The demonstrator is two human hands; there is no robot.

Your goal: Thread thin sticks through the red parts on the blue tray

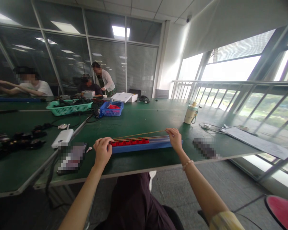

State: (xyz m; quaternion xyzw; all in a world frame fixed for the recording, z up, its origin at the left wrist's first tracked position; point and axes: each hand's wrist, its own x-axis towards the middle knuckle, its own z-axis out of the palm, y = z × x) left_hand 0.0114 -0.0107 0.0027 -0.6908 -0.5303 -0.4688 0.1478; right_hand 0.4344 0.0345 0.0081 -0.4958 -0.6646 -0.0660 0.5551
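Note:
A long blue tray (139, 147) lies on the green table near its front edge, with a row of red pieces (131, 142) along its left part. Thin tan cords run lengthwise above it. One cord (144, 133) rises to the right, its end pinched in my right hand (174, 138) over the tray's right end. At the left end, my left hand (103, 150) has its fingers closed by the red pieces; what lies between its fingertips is too small to make out.
A phone (73, 158) and a white power bank (62, 138) lie left. Farther back are a green basket (70, 109) and a blue basket (112, 110). A bottle (191, 114), a dark blurred object (205, 149) and papers (259, 140) lie right. Several people are across the table.

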